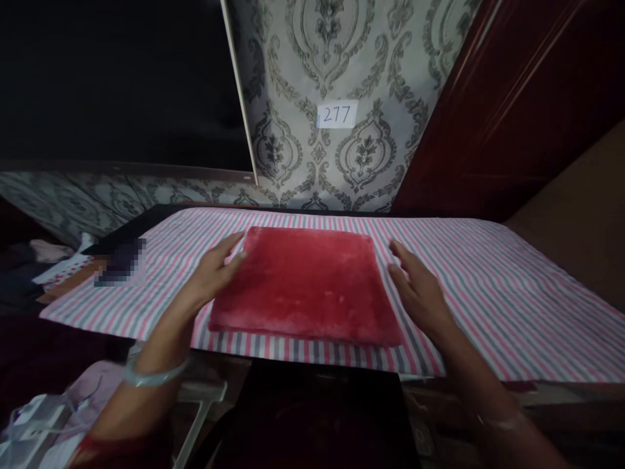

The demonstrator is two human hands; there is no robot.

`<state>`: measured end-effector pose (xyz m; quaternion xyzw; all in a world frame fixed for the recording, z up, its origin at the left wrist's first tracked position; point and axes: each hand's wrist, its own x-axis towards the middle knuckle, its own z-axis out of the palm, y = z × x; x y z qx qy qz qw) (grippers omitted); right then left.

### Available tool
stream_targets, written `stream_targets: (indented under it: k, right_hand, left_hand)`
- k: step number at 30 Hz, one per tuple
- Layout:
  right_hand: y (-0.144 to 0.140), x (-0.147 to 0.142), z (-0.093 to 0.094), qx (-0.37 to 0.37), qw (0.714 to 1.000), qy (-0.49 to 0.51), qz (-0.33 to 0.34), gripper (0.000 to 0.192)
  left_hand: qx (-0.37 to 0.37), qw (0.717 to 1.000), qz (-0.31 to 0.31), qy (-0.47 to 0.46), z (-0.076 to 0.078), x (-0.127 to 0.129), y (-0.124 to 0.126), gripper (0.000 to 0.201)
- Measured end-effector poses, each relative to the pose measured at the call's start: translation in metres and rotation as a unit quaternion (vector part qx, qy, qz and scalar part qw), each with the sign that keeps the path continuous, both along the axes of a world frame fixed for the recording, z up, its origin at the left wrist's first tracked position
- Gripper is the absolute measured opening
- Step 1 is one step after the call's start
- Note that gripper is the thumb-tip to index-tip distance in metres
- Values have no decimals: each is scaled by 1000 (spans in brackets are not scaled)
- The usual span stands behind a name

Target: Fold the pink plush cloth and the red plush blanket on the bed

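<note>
A red plush cloth, folded into a flat rectangle, lies on a striped tablecloth in pink, grey and white. My left hand is at its left edge, fingers stretched forward and thumb over the border; whether it touches the fabric I cannot tell. Just off the right edge hovers my right hand, its fingers apart and nothing in it. A pale bangle circles my left wrist.
A large dark screen fills the upper left. Patterned wallpaper carries a paper label reading 277. Dark red wooden panelling rises at right. A blurred-out item sits at the left edge of the cloth; clothes and a white power strip lie lower left.
</note>
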<state>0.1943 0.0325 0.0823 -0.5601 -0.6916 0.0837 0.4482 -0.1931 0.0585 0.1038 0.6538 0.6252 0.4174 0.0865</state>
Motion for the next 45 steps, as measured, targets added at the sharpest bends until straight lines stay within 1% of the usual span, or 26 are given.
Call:
stream_targets:
  k: [1,2,3,4,6,7,9,11,13,16,20,25,27,31,36,42,45]
  right_hand:
    - [22,-15,11,3,999,-28,29,60]
    - [45,-32,22,-14,997,-60,52,59]
    - [66,-49,31,-49,992,-96,63,57]
    - [85,-65,39,-94,985,-133,60,54]
    - [113,-93,49,-167,967,-192,21,47]
    - [122,-103,50,-187,961,-204,1,44]
    - [131,-118,43,-204,955,-211,-35,42]
    - [131,-125,28,-203,954,-212,-55,42]
    - [128,-127,10,-193,955,-216,-64,45]
    - [125,-127,-15,-166,959,-219,-70,49]
    - [129,-123,-32,-142,962,-225,-66,48]
    - [134,-123,-42,-133,955,-254,-78,44]
    - [134,-124,-45,-128,952,-264,-81,43]
    - [133,-124,-48,-127,951,-271,-84,43]
    - [133,-125,-48,-127,951,-269,-86,44]
    - [128,-127,-37,-135,949,-275,-78,47]
    - [122,-117,-31,-135,945,-290,-69,50]
  left_hand:
    - [-4,996,-67,52,10,16,19,57]
    - [-16,986,-124,110,19,33,38,58]
    - [-27,975,-147,162,28,51,57,58]
    - [-45,967,-142,205,35,69,74,56]
    - [-107,951,-91,274,41,99,100,53]
    - [-122,948,-71,286,39,109,110,51]
    - [-140,944,-39,295,27,119,120,50]
    - [-140,944,-27,297,8,118,122,52]
    - [-130,944,-26,303,-12,109,119,53]
    - [-101,945,-35,310,-32,98,114,52]
    - [-79,947,-30,311,-44,97,113,52]
    - [-96,940,-5,327,-57,103,119,52]
    - [-92,940,7,329,-62,105,120,52]
    - [-88,944,9,318,-65,105,118,52]
    - [-91,947,10,307,-60,104,115,50]
    - [-94,941,8,325,-47,101,109,53]
    - [-105,935,11,337,-37,89,103,59]
